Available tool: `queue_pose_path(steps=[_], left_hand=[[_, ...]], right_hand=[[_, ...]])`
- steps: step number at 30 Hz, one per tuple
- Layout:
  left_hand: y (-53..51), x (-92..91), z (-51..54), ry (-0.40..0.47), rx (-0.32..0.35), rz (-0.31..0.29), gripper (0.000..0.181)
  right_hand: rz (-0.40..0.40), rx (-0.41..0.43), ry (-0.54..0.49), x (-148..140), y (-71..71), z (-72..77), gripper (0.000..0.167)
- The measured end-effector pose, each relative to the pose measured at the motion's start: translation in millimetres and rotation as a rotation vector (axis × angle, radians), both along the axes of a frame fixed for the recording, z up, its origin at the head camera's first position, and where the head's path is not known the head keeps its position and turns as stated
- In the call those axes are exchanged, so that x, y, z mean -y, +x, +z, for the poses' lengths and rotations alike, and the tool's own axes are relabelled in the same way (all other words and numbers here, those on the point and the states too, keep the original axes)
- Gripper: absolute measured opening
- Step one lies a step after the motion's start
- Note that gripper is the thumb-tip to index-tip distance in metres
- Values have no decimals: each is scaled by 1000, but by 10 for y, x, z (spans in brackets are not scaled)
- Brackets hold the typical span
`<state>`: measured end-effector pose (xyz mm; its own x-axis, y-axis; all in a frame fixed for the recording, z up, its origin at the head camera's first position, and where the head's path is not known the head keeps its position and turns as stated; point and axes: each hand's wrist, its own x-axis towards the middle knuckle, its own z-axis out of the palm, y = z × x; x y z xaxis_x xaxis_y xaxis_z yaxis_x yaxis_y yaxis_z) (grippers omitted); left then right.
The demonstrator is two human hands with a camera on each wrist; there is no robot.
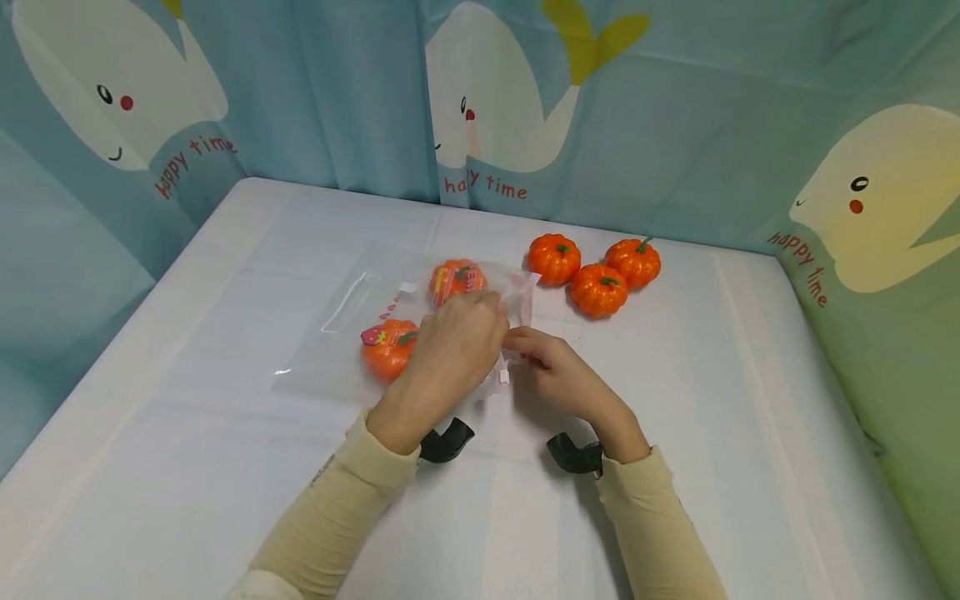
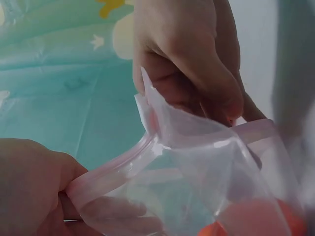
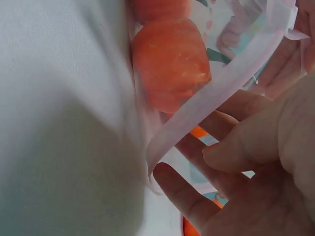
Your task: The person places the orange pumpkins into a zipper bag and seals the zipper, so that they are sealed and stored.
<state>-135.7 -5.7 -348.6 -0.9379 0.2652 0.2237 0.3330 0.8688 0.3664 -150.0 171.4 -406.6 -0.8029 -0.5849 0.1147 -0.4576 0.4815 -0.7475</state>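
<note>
A clear zip bag (image 1: 330, 333) with a pink-edged mouth lies across the table, holding orange toy pumpkins (image 1: 388, 354). Over the mouth reaches my left hand (image 1: 457, 337); in the left wrist view its thumb and fingers pinch the pink strip (image 2: 106, 172). A white slider (image 2: 143, 113) sits on the strip between the hands. Beside the mouth is my right hand (image 1: 566, 379). Its fingers (image 3: 184, 191) spread loosely along the strip and touch the film, some passing behind the strip in the right wrist view. The head view hides the left fingertips.
Three more toy pumpkins (image 1: 598, 290) stand together at the back of the white table (image 1: 712, 400), right of the bag. A curtain with whale prints (image 1: 712, 142) hangs along the table's back and sides. Black wrist mounts (image 1: 576, 454) show at both sleeves.
</note>
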Motion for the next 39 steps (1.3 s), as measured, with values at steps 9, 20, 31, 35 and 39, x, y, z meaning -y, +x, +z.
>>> queue_pose_path(steps=[9, 20, 31, 35, 39], left_hand=[[46, -36, -7, -71, -88, -38, 24], [70, -39, 13, -23, -74, -25, 27], [10, -8, 19, -14, -49, 15, 28], [6, 1, 4, -23, -65, 20, 29], [-1, 13, -13, -22, -90, 32, 29]], right_hand=[[18, -49, 33, 40, 14, -20, 52], [20, -47, 42, 40, 0, 7, 51], [-182, 26, -34, -304, -120, 161, 35], [-295, 5, -26, -438, -154, 192, 29], [-414, -100, 1, -532, -204, 225, 27]])
